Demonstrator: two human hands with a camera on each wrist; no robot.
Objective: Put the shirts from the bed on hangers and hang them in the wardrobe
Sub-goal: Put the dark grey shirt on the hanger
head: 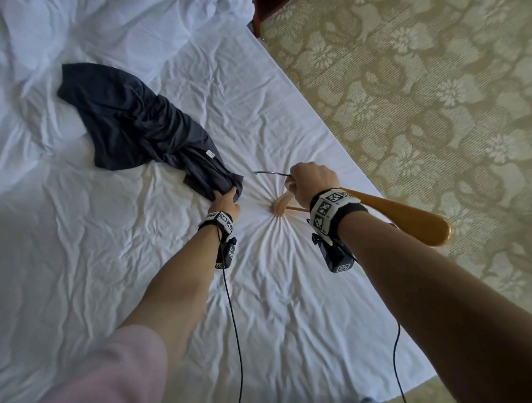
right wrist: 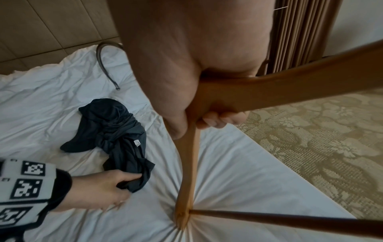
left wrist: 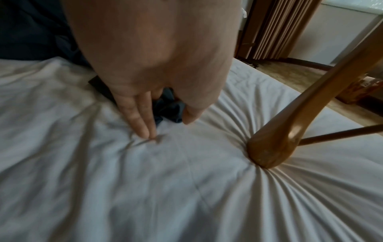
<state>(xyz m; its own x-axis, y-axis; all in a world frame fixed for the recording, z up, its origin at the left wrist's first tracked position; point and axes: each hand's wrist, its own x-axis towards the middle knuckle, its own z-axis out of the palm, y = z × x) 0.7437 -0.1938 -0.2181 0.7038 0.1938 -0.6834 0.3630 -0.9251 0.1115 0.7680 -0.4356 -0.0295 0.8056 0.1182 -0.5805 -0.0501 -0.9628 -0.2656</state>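
Observation:
A dark navy shirt (head: 133,123) lies crumpled on the white bed (head: 71,252). My left hand (head: 229,196) pinches its near corner between thumb and fingers; the left wrist view shows that hand (left wrist: 167,124) low over the sheet with dark shirt fabric (left wrist: 172,108) in it. To its right, my right hand (head: 293,184) grips a wooden hanger (head: 411,218) at the neck, its metal hook (head: 269,173) pointing toward the shirt. One hanger arm tip (right wrist: 182,217) presses into the mattress and puckers the sheet; the other arm sticks out over the floor.
The bed's edge (head: 367,182) runs diagonally on the right, with patterned beige carpet (head: 448,103) beyond it. A rumpled white duvet (head: 114,17) fills the far left. Brown curtains (right wrist: 300,32) hang behind. Black cables (head: 236,338) trail from both wrists.

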